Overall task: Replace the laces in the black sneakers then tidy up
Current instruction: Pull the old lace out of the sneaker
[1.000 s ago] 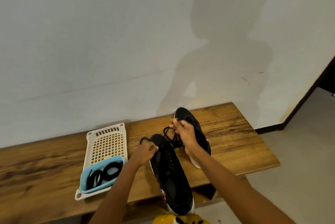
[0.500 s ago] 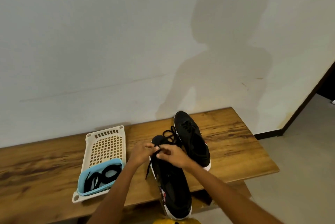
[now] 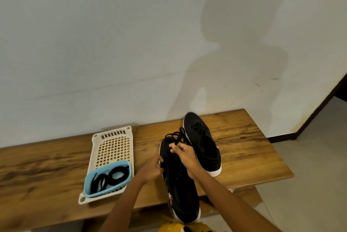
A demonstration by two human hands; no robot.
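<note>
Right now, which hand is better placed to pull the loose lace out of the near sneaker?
The right hand: it already pinches the lace at the near sneaker. The left hand grips the sneaker's side, steadying it.

Soft, even indoor light filled the room, coming from behind the person, whose broad grey shadow [image 3: 242,47] fell on the pale wall [image 3: 93,34] above the wooden bench [image 3: 244,149]. The wide-angle lens bent the bench edge and the dark doorway [image 3: 339,89] at right, while the hands and laces looked slightly soft. No glare showed on the matte surfaces.
</note>
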